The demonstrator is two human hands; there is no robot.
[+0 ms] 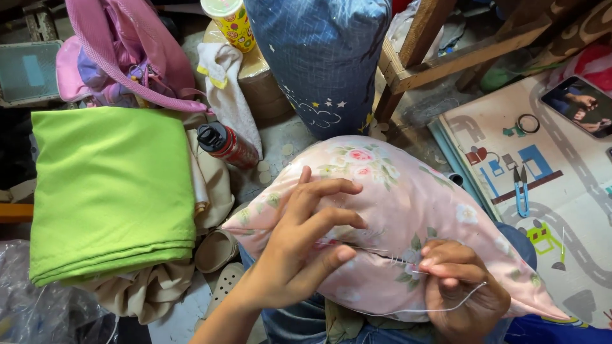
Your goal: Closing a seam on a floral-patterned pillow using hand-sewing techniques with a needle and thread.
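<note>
Head view: pink floral pillow (408, 210), seam gaping; left fingers (319, 220) spread on it, right fingers (446, 262) pinch needle (398, 259).

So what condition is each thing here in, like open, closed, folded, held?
Pink floral pillow: stuffed, seam partly open, on the lap.
Needle: stuck through the seam, thread trailing.
Left hand: pressing the pillow.
Right hand: pinching the needle.
Green cloth: folded.
Red bottle: capped, lying tilted.
Blue snips: lying unused on the mat.
Phone: screen lit.
</note>
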